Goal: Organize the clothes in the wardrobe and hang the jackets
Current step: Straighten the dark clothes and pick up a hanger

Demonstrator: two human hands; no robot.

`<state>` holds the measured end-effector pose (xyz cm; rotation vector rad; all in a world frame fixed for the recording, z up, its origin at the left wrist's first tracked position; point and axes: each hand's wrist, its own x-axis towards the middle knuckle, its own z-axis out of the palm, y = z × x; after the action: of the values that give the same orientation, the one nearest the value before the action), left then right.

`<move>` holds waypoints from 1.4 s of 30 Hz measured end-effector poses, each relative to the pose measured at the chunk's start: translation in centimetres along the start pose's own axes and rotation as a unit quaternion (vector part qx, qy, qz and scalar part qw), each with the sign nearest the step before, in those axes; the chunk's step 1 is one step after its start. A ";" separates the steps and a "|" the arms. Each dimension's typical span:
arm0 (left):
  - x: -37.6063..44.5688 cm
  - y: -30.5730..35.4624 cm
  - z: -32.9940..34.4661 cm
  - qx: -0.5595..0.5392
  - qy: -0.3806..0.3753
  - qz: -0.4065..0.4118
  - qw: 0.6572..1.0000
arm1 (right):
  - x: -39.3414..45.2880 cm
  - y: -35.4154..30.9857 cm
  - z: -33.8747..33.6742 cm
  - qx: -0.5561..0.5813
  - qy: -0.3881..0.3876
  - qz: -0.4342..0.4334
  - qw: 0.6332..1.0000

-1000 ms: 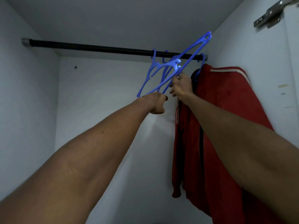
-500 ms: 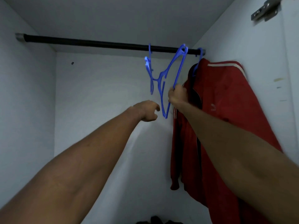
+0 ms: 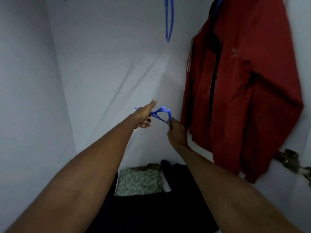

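I see the red jacket (image 3: 244, 84) hanging as my landmark. Left of its hem, the blue hanger (image 3: 159, 113) has come down off the rail: right hand (image 3: 176, 133) pinches it, left hand (image 3: 143, 115) grips it. Another jacket's next, I reckon.

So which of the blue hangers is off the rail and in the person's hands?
The low blue hanger, held between the left hand and right hand. The other bare hanger dangles above; a third carries the red jacket.
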<state>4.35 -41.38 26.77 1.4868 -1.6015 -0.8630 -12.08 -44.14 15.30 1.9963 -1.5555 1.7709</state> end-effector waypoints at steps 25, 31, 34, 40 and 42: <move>-14.7 -37.0 -4.6 0.173 0.086 -0.169 0.967 | -29.0 -1.3 9.4 -0.084 -0.256 -0.026 0.963; -15.2 -39.0 -6.6 0.308 0.139 -0.054 0.939 | -31.5 -5.2 9.7 0.180 -0.484 0.152 0.843; -16.7 -40.7 -6.9 0.249 0.267 0.018 0.931 | -34.4 -8.0 11.3 0.229 -0.421 0.211 0.852; -20.6 -43.9 -5.0 0.170 0.374 -0.064 0.910 | -38.9 -11.5 14.0 0.233 -0.329 0.277 0.872; -22.0 -45.7 -5.1 0.164 0.382 -0.106 0.903 | -39.8 -12.8 15.3 0.199 -0.316 0.276 0.886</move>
<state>30.94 -23.45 -12.89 1.9392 -1.0209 -0.0527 14.09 -22.45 -13.53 2.7431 -2.2947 1.8206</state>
